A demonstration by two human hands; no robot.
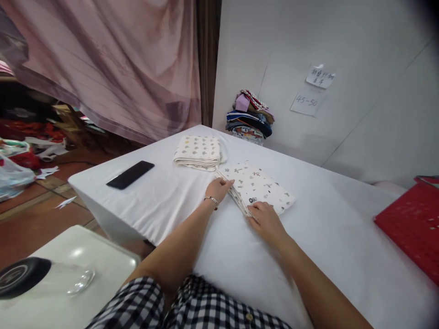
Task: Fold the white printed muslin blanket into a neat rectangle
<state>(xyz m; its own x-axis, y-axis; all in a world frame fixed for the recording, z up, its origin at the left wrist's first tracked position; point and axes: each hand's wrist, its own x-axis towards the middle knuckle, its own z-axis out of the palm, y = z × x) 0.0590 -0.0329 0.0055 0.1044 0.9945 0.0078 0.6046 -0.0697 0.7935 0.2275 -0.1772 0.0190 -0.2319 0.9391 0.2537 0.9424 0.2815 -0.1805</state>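
Observation:
A folded white cloth (259, 185) with small grey, green and brown prints lies on the table, its layered edge facing me. My left hand (218, 189), with a bracelet at the wrist, pinches the near left corner of that edge. At the nearer end of the same edge, my right hand (265, 217) has its fingers closed on the layers. Just behind my left hand rests a second folded cloth (197, 153), cream with rows of grey motifs and one yellow one. The two cloths lie close together.
A black phone (131, 174) lies on the white-covered table (164, 201) at left. Stacked folded clothes (249, 118) stand against the wall. A red bag (411, 214) is at the right. Lower left, a clear bottle (65, 276) with a black lid lies on a white stool (113, 262).

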